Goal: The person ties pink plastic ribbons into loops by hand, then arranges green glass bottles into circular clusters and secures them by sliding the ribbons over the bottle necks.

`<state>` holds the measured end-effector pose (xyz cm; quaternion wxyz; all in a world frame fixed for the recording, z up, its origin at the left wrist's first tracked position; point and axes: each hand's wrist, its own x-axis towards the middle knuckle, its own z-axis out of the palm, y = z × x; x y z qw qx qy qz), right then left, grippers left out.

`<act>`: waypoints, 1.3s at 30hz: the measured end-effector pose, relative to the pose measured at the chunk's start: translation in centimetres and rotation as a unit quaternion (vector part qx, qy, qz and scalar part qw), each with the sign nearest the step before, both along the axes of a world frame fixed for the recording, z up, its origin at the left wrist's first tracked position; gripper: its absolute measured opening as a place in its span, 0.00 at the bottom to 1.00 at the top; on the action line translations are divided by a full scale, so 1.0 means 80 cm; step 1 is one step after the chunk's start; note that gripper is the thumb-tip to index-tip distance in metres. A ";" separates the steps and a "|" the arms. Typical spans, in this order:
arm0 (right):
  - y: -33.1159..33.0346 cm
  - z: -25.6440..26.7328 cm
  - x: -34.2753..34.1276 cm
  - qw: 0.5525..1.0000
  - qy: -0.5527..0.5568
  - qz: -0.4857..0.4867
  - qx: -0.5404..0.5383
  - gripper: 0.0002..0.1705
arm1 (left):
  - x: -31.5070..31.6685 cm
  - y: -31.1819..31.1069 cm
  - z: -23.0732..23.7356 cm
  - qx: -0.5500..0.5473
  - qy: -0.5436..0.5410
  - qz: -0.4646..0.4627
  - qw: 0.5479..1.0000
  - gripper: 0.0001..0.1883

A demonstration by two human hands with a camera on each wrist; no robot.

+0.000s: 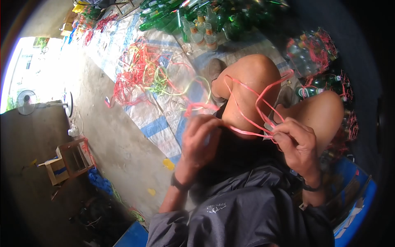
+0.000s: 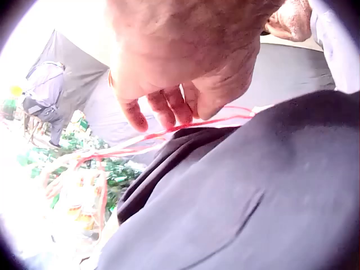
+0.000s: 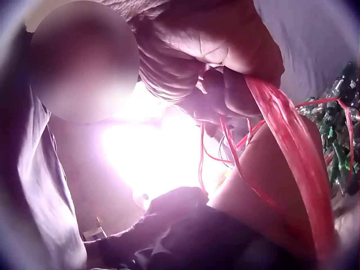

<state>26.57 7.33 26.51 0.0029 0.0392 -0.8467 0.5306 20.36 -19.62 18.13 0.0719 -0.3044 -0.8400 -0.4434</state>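
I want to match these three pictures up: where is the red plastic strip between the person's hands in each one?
Head: right of centre, the red plastic strip runs between the left hand and right hand.
Left wrist: it crosses the middle, below the left hand.
Right wrist: broad and close, it slants from the right hand toward the lower right.
Shared landmark: green bottles, at top, lower left and right edge respectively.
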 end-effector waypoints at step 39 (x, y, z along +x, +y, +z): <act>0.133 0.030 0.075 0.971 0.059 -0.228 -0.047 0.10 | -0.004 0.000 0.081 -0.045 -0.036 -0.038 0.998 0.12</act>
